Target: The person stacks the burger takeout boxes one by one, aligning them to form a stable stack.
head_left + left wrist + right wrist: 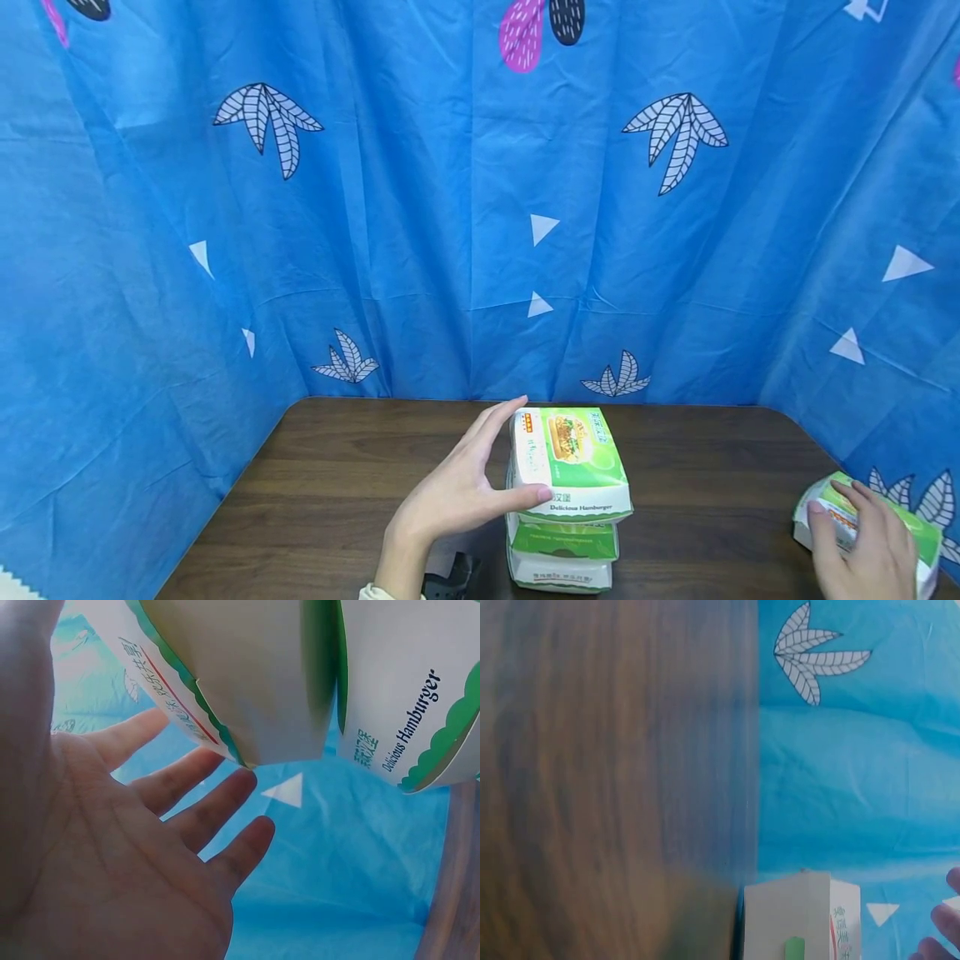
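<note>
A stack of paper hamburger boxes stands near the middle of the table. Its top box [573, 454] has a green and white lid with a burger picture, and a lower box [562, 575] sits beneath. At the left of the stack is my left hand [461, 487], its thumb at the front corner of the top box and fingers extended along the side. The left wrist view shows the palm [112, 847] facing the boxes, fingers spread. Far right, my right hand [866, 542] hovers over or touches another hamburger box [918, 533]; its fingertips [945, 922] appear apart from that box.
A dark wooden table [337, 475] lies under the boxes. Blue patterned cloth [420, 208] hangs behind it and along both sides. The box at the right sits close to the cloth at the table's edge. A black device [450, 575] is on the left wrist.
</note>
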Demonstrator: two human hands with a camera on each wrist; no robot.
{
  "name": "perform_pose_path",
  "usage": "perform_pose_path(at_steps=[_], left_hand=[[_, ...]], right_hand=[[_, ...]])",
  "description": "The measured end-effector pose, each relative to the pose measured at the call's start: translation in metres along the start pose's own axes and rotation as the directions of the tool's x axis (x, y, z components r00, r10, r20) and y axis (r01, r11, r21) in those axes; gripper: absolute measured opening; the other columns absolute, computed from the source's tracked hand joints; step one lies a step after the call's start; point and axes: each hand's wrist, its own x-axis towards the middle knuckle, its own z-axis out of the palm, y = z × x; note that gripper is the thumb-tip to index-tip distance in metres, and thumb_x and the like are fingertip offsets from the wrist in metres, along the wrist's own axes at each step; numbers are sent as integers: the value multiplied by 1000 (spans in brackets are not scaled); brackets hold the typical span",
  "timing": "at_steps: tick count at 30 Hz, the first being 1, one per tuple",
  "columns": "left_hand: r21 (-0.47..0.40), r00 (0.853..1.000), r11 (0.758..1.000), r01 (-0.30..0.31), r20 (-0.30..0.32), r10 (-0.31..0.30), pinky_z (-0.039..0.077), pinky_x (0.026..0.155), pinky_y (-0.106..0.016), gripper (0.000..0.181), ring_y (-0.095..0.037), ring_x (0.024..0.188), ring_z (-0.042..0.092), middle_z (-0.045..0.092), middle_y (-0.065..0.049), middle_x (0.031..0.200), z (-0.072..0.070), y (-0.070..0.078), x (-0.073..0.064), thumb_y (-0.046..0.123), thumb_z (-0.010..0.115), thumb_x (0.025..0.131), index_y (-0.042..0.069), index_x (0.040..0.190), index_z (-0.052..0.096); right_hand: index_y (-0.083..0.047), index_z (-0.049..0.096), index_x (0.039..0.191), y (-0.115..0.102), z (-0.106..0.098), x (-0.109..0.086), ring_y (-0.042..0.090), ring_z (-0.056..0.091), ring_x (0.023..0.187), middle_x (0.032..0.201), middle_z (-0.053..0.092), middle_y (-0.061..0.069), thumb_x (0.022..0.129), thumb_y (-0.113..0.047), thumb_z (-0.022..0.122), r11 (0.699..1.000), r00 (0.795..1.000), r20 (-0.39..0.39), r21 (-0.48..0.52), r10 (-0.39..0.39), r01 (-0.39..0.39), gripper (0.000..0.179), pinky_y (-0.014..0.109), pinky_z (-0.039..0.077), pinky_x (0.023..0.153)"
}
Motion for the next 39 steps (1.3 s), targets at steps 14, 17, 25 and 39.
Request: perform_pose_path(at_steps=[14,17,25,39], left_hand=[[20,1000,999,-32,1,32,38,107,-50,91,-10,136,32,28,21,150,1,-2,1,68,69,73,47,147,20],[28,999,999,-33,-3,33,38,107,-50,91,-8,137,31,27,22,150,0,-2,0,68,69,73,48,147,20],[24,1000,1000,-3,-1,3,38,106,-52,90,-7,137,29,25,23,151,0,-1,0,70,68,72,50,146,20],[23,999,999,-35,1,35,39,106,-49,90,-11,136,33,27,22,150,-1,-2,-1,68,68,74,47,147,20]], right_hand=[[3,30,144,17,-5,4,42,9,143,155,18,24,94,-38,44,976,987,-6,-151,158,-157,66,62,10,112],[2,28,146,20,-4,5,41,6,144,156,15,23,94,-39,43,974,984,-2,-144,177,-176,68,63,8,112],[3,21,148,30,0,8,43,3,143,156,8,25,94,-39,41,964,974,33,-159,222,-214,72,60,6,113],[9,14,147,44,2,11,51,3,138,148,8,34,94,-46,41,921,948,157,-325,275,-213,81,61,12,110]])
